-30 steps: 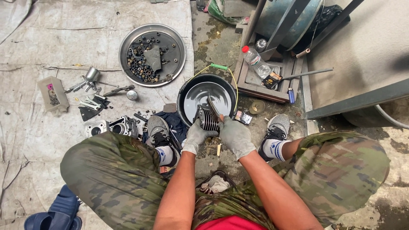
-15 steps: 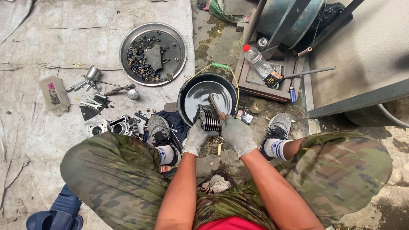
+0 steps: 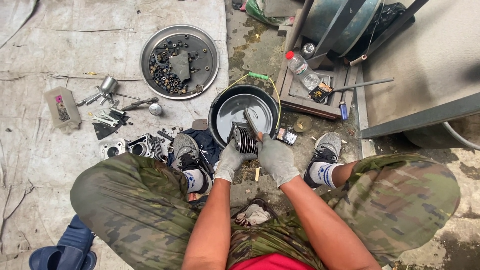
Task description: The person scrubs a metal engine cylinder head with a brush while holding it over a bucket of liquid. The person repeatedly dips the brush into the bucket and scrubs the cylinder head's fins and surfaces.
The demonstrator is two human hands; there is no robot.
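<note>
Grey tarpaulin point(image 3: 60, 45) covered the ground at the far left, with a small pale box point(image 3: 62, 107) lying on it and loose tools point(image 3: 107, 107) scattered just beside. Further right sat a round metal tray point(image 3: 150, 47) filled with small dark parts, and below it two engine pieces point(image 3: 131, 147) rested near the person's left shoe point(image 3: 186, 150). The left hand point(image 3: 231, 161), in a grey glove, was curled around the lower side of a finned engine cylinder point(image 3: 244, 138), gripping it. That cylinder was held over the near rim of a black basin point(image 3: 216, 111) containing a shallow metal pan point(image 3: 235, 111). The right hand point(image 3: 276, 159), also gloved, was closed around the handle of a slim tool point(image 3: 250, 121) whose blade lay against the top of the cylinder. Further right, a wooden tray point(image 3: 305, 104) held a plastic bottle point(image 3: 303, 71) with a red cap, and the right shoe point(image 3: 326, 149) stood on bare concrete.
</note>
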